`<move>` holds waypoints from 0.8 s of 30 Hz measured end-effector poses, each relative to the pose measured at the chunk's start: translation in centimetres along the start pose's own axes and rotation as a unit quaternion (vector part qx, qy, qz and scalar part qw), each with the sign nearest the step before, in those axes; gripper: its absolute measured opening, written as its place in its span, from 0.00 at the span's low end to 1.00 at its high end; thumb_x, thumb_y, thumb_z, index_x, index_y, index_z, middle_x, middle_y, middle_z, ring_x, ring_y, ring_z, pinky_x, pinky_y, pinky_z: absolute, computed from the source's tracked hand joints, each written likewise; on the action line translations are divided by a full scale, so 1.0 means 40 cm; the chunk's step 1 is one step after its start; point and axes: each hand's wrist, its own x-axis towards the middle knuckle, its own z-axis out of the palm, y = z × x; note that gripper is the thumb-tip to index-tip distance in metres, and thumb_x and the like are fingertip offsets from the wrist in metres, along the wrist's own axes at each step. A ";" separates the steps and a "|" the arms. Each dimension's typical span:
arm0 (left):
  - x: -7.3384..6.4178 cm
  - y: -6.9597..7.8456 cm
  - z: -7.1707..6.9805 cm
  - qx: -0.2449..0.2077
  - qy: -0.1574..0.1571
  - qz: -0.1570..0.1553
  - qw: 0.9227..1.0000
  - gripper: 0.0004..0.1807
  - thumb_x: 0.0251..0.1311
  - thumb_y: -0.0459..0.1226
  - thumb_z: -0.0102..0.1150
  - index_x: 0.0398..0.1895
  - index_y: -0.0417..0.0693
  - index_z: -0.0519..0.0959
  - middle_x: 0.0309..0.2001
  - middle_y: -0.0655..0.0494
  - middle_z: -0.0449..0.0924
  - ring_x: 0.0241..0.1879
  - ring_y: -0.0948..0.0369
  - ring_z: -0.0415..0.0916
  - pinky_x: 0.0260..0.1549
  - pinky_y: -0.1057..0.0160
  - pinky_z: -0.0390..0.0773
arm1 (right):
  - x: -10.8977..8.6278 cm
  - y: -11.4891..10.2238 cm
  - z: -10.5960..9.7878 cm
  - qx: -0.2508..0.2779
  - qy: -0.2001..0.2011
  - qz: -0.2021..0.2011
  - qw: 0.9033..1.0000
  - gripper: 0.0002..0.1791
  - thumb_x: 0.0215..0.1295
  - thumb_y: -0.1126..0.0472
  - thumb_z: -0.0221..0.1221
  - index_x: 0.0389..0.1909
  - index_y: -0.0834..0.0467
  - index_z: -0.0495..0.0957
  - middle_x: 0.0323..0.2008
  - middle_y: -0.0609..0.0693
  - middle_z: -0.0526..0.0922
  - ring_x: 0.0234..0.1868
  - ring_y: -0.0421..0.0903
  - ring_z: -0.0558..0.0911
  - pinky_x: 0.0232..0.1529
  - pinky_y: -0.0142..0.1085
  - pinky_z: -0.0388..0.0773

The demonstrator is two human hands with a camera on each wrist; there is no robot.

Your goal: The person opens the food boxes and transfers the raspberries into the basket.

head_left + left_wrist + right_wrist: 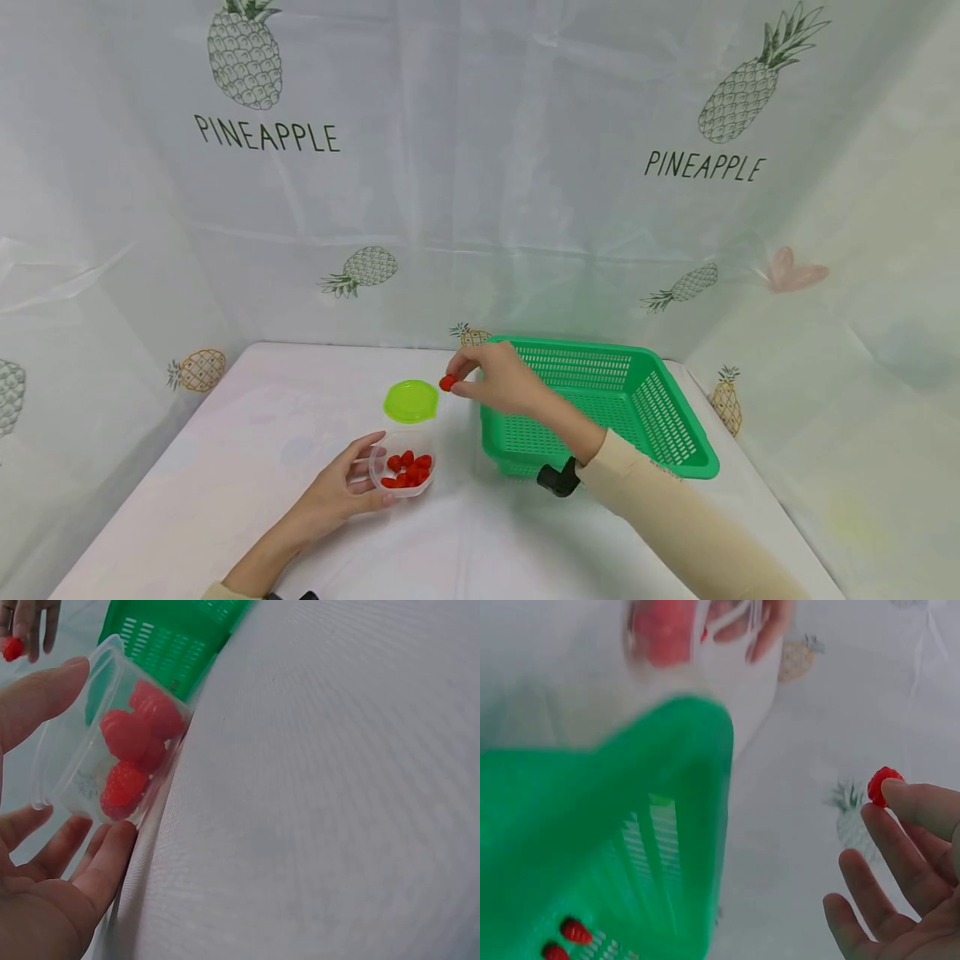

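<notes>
My right hand (504, 382) pinches a red raspberry (883, 785) between thumb and forefinger, up over the left rim of the green basket (648, 360); the other fingers are spread in the right wrist view. On the table's left part, my left hand (333, 493) holds a small clear plastic container (416, 492), thumb at the near side and fingers along its left side. Several raspberries (126, 735) lie at the bottom of that container. Inside the basket, two raspberries (576, 930) show in the right wrist view; the hand and forearm hide part of the basket in the head view.
Behind the container lies a bright green lid (412, 402), flat on the white-covered table (300, 392). A white curtain (480, 167) printed with pineapples hangs at the back and sides. The basket takes up the table's right part.
</notes>
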 end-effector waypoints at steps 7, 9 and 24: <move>-0.001 -0.004 0.001 0.001 0.002 0.006 1.000 0.53 0.54 0.43 0.83 0.81 0.65 0.62 0.75 0.47 0.68 0.69 0.48 0.73 0.60 0.59 0.83 | 0.007 0.071 -0.097 0.010 0.001 0.024 1.000 0.08 0.70 0.62 0.70 0.48 0.53 0.86 0.41 0.41 0.90 0.47 0.45 0.86 0.55 0.44 0.84; -0.001 -0.005 0.001 0.004 0.005 0.004 1.000 0.53 0.54 0.43 0.83 0.81 0.65 0.63 0.75 0.47 0.68 0.69 0.48 0.73 0.61 0.59 0.83 | 0.007 0.097 -0.116 0.013 -0.003 0.027 1.000 0.08 0.70 0.62 0.70 0.48 0.54 0.86 0.41 0.42 0.89 0.45 0.43 0.86 0.53 0.43 0.84; -0.006 -0.005 -0.005 -0.005 -0.007 0.012 1.000 0.52 0.57 0.42 0.82 0.82 0.63 0.61 0.75 0.44 0.66 0.69 0.47 0.75 0.60 0.60 0.83 | 0.006 0.309 -0.171 -0.013 -0.007 0.057 0.998 0.08 0.72 0.62 0.69 0.48 0.57 0.85 0.42 0.48 0.89 0.45 0.47 0.88 0.51 0.47 0.85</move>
